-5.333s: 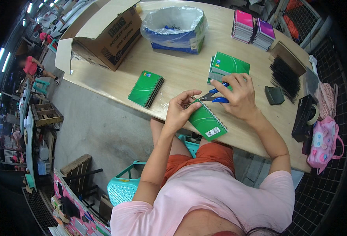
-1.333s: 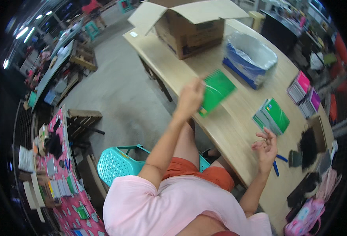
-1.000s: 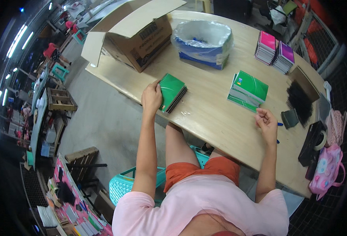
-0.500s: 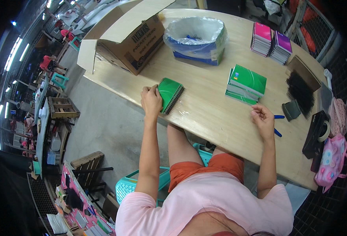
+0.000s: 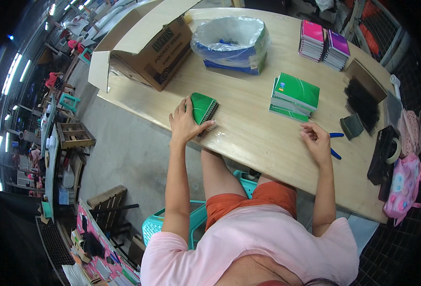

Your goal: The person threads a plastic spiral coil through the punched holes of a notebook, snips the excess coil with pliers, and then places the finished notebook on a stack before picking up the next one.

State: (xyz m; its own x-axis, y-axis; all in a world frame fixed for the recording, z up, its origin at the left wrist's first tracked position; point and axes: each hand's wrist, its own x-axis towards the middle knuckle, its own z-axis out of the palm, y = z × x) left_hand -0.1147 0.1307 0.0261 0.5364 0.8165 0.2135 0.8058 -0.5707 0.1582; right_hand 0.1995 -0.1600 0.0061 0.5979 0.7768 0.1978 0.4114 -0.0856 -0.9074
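Observation:
At the table's front left edge lies a green spiral notebook [image 5: 203, 106], its wire binding toward the right. My left hand [image 5: 184, 124] grips its near left part, fingers along the left side and thumb across the near end. My right hand [image 5: 316, 139] hovers or rests just in front of a stack of green spiral notebooks [image 5: 296, 93], apart from it. Its fingers are curled in loosely, and I see nothing in them. Beside that hand, to the right, lies a tool with blue handles [image 5: 335, 153], partly hidden by the hand.
An open cardboard box [image 5: 160, 59] stands at the back left, beside a blue bin with a clear plastic liner [image 5: 234, 64]. Pink [image 5: 311, 35] and purple notebooks [image 5: 337, 47] are stacked at the back right. A black brush [image 5: 363, 106], tape roll [image 5: 394, 151] and pink pouch [image 5: 401, 186] line the right edge.
My left hand has shifted round the notebook, with its thumb now spread across the near end. My right hand's fingers have curled in more. The whole view has moved slightly.

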